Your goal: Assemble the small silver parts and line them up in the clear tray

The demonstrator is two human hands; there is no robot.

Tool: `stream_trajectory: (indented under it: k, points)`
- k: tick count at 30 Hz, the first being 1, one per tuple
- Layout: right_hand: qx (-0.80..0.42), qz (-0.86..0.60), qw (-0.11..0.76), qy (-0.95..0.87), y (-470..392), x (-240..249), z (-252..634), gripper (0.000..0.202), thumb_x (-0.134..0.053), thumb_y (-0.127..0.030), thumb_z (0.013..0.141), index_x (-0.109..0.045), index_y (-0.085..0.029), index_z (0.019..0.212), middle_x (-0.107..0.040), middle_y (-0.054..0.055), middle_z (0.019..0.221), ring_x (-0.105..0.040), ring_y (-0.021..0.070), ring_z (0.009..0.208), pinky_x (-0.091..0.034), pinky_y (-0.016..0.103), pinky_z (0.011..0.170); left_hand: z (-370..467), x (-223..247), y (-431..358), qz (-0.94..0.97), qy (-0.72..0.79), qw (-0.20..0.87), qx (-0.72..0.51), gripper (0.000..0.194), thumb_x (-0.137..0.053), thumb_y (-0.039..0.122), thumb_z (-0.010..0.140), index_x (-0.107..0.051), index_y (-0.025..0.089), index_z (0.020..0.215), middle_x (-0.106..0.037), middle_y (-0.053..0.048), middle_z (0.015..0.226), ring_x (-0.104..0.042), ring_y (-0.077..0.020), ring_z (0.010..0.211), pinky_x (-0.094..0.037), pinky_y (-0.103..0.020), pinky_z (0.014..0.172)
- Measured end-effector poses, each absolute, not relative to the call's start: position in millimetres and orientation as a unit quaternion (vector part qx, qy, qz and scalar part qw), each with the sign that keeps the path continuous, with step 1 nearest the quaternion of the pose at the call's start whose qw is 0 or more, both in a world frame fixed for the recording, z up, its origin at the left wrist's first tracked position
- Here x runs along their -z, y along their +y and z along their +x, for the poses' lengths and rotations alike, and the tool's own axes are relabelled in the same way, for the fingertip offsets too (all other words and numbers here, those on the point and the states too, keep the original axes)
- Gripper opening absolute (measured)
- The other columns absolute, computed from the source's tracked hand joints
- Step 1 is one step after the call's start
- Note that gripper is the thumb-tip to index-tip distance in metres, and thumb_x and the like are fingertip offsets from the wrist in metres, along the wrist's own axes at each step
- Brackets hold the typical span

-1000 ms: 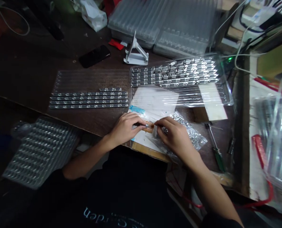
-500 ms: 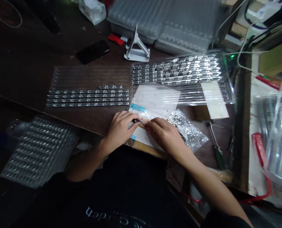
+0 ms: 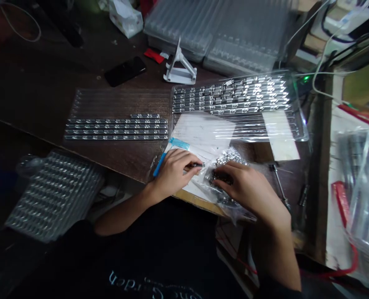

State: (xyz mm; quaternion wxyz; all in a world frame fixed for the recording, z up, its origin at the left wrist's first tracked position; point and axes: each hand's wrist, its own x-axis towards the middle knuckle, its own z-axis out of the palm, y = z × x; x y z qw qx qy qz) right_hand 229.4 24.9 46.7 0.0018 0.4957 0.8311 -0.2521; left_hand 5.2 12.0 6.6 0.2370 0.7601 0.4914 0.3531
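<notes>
My left hand is closed in a pinch on a small dark connector with a metal end, just above the white sheet. To its right, my right hand is at a clear plastic bag of small shiny metal parts. Its thumb and forefinger are curved and apart at the bag's mouth, with loose parts showing between them. Whether the hidden fingers touch a part cannot be seen. Behind the hands, a clear tray holds rows of connectors, and a second tray holds more.
A white stand and a black phone are farther back, before stacked clear trays. A screwdriver lies right of the bag. More stacked trays stand low at the left, below the table edge.
My right hand has left the connector by my left hand and moved right to the bag of metal parts. My left hand has shifted slightly right, still pinching the connector.
</notes>
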Motion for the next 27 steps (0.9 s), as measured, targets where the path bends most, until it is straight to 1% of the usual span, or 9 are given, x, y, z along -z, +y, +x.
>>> stream_trajectory:
  k: [3,5,10,13,16,19,22,24,27]
  points:
    - [0.284,0.473,0.027,0.833,24.4,-49.1,227.3,0.015,-0.055,-0.025,0.096,-0.069,-0.02,0.097,-0.07,0.006,0.094,-0.065,0.0213,0.085,-0.046,0.031,0.073,6.4,-1.8,11.3,0.761,0.496,0.234,-0.346,0.006,-0.072,0.023,0.088,-0.067,0.02,0.087,-0.074,0.0,0.088,-0.064,-0.0184,0.087,-0.044,-0.034,0.084]
    - [0.3,0.463,0.026,0.834,24.2,-49.7,225.1,0.018,-0.05,-0.019,0.096,-0.068,-0.019,0.095,-0.07,0.006,0.093,-0.065,0.0201,0.084,-0.045,0.03,0.075,5.7,-1.1,10.7,0.759,0.502,0.23,-0.345,0.005,-0.072,0.022,0.088,-0.067,0.02,0.087,-0.074,-0.001,0.088,-0.064,-0.0187,0.088,-0.044,-0.034,0.084]
    - [0.314,0.456,0.033,0.832,23.2,-49.5,226.1,0.017,-0.051,-0.012,0.092,-0.066,-0.02,0.095,-0.069,0.005,0.093,-0.063,0.0193,0.082,-0.044,0.029,0.073,5.5,-3.4,10.6,0.758,0.515,0.23,-0.327,0.004,-0.07,0.022,0.089,-0.067,0.021,0.087,-0.074,-0.001,0.09,-0.065,-0.0195,0.09,-0.044,-0.035,0.085]
    - [0.306,0.451,0.024,0.838,22.6,-47.5,227.2,0.016,-0.052,-0.014,0.094,-0.067,-0.019,0.099,-0.07,0.007,0.095,-0.065,0.021,0.086,-0.045,0.03,0.076,5.8,-3.4,10.3,0.758,0.524,0.231,-0.312,0.004,-0.069,0.023,0.089,-0.067,0.021,0.087,-0.075,-0.001,0.091,-0.065,-0.0203,0.091,-0.043,-0.036,0.086]
    - [0.279,0.457,0.018,0.844,22.5,-43.9,226.2,0.013,-0.06,-0.021,0.092,-0.068,-0.02,0.103,-0.07,0.008,0.098,-0.066,0.0246,0.09,-0.047,0.033,0.076,5.7,-2.6,9.7,0.76,0.527,0.23,-0.302,0.004,-0.068,0.024,0.09,-0.068,0.022,0.087,-0.075,-0.001,0.09,-0.065,-0.0205,0.092,-0.043,-0.036,0.088]
    - [0.274,0.451,0.026,0.849,22.6,-41.6,224.7,0.008,-0.06,-0.021,0.093,-0.069,-0.02,0.094,-0.07,0.007,0.093,-0.066,0.0241,0.084,-0.047,0.032,0.071,5.2,-1.5,9.5,0.761,0.525,0.235,-0.299,0.004,-0.069,0.024,0.09,-0.068,0.022,0.087,-0.075,-0.001,0.091,-0.065,-0.0199,0.092,-0.042,-0.036,0.088]
    - [0.283,0.441,0.02,0.851,22.3,-41.9,226.1,0.013,-0.056,-0.019,0.095,-0.068,-0.021,0.09,-0.069,0.006,0.089,-0.066,0.0223,0.08,-0.048,0.032,0.07,4.9,0.1,9.3,0.756,0.529,0.232,-0.308,0.004,-0.071,0.023,0.089,-0.068,0.021,0.087,-0.075,0.0,0.09,-0.065,-0.0198,0.09,-0.042,-0.036,0.088]
    - [0.297,0.443,-0.007,0.846,22.3,-42.8,228.8,0.014,-0.055,-0.021,0.096,-0.069,-0.021,0.091,-0.07,0.006,0.089,-0.066,0.022,0.08,-0.049,0.033,0.071,4.9,0.7,8.8,0.757,0.523,0.231,-0.318,0.004,-0.071,0.022,0.089,-0.068,0.021,0.087,-0.075,0.001,0.089,-0.065,-0.0191,0.089,-0.041,-0.036,0.087]
    - [0.317,0.46,-0.078,0.826,23.8,-43.0,230.4,0.017,-0.053,-0.024,0.098,-0.069,-0.021,0.098,-0.073,0.007,0.093,-0.068,0.0219,0.082,-0.05,0.034,0.075,4.1,-0.9,7.5,0.754,0.502,0.219,-0.363,0.004,-0.069,0.023,0.091,-0.067,0.02,0.088,-0.075,0.0,0.089,-0.066,-0.0176,0.087,-0.043,-0.034,0.086]
